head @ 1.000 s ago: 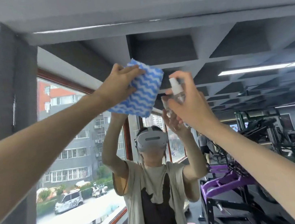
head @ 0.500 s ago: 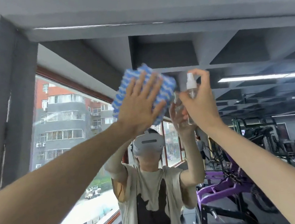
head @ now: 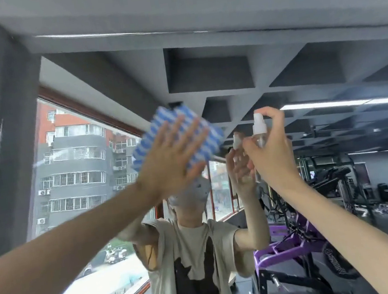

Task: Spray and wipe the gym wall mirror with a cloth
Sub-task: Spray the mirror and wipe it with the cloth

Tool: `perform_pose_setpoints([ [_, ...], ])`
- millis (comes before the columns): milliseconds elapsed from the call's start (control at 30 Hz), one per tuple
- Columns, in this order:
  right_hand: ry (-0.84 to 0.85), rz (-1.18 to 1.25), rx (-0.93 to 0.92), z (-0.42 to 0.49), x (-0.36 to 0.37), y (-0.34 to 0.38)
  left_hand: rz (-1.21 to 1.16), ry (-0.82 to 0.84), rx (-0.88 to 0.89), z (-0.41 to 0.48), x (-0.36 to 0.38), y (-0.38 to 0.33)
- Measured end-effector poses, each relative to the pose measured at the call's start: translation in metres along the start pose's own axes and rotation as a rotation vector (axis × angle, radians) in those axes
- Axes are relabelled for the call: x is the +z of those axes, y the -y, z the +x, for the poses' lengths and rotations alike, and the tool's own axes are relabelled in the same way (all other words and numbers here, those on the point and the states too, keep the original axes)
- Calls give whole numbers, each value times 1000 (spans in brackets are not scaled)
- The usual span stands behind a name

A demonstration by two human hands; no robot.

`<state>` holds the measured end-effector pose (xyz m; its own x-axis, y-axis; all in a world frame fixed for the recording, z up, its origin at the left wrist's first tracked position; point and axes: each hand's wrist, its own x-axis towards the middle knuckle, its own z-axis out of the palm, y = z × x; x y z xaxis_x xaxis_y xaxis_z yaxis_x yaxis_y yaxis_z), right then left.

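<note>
Flat and spread-fingered, my left hand (head: 168, 165) presses the blue-and-white cloth (head: 212, 141) high against the mirror (head: 203, 75), where a second ago it pinched the cloth's edge. To its right, my right hand (head: 272, 158) grips the spray bottle (head: 258, 125), forefinger over the nozzle, as before.

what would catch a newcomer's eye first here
The open left hand, centre, presses a blue-and-white cloth flat against the mirror. Just right of it, the right hand holds a small clear bottle, nozzle up. Below both, the person's reflection shows the raised arms.
</note>
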<state>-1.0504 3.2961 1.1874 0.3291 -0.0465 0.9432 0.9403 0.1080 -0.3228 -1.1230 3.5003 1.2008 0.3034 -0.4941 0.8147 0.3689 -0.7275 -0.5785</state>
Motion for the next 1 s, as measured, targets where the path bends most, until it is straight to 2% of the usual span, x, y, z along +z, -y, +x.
perform_pose_setpoints([
  [67, -10, 2, 37, -1, 11, 1, 45, 128, 367, -26, -3, -17],
  [100, -2, -1, 43, -2, 18, 4, 69, 144, 435, -29, -6, -3],
  [133, 3, -3, 34, -2, 24, 8, 73, 111, 374, -25, -7, 17],
  [267, 23, 22, 18, 2, 39, 32, 31, -42, -403, -12, -17, 118],
  [333, 58, 29, 1, 2, 44, 43, -23, -35, -634, -11, -24, 138],
  [367, 71, 35, -4, 2, 47, 47, -19, -18, -662, -9, -26, 129],
  [400, 73, 42, 2, 2, 50, 50, 17, -8, -571, -13, -25, 111],
  [433, 66, 49, 16, 0, 54, 52, 34, 11, -348, -24, -23, 87],
  [500, 37, 74, 61, -3, 62, 54, 20, 143, 279, -61, -19, 44],
  [533, 22, 91, 70, -5, 67, 55, 32, 212, 484, -73, -22, 43],
  [567, 16, 95, 58, -7, 71, 56, 51, 222, 566, -76, -25, 58],
  [600, 19, 82, 34, -9, 75, 57, 83, 165, 492, -71, -26, 77],
  [633, 23, 68, 5, -11, 77, 58, 78, 110, 275, -64, -26, 99],
  [733, 69, -17, -105, -12, 83, 58, 25, -10, -573, -47, -32, 166],
  [767, 76, -70, -145, -11, 87, 58, -12, -20, -757, -47, -35, 174],
  [800, 82, -113, -170, -10, 93, 56, -24, -17, -814, -49, -36, 169],
  [833, 94, -129, -181, -10, 98, 55, -4, -5, -741, -55, -34, 157],
  [933, 145, -158, -211, -13, 115, 54, 33, 91, -91, -101, -27, 115],
  [967, 154, -187, -220, -15, 119, 55, 54, 122, 60, -110, -29, 120],
  [1000, 161, -216, -222, -17, 122, 55, 67, 125, 87, -113, -29, 135],
])
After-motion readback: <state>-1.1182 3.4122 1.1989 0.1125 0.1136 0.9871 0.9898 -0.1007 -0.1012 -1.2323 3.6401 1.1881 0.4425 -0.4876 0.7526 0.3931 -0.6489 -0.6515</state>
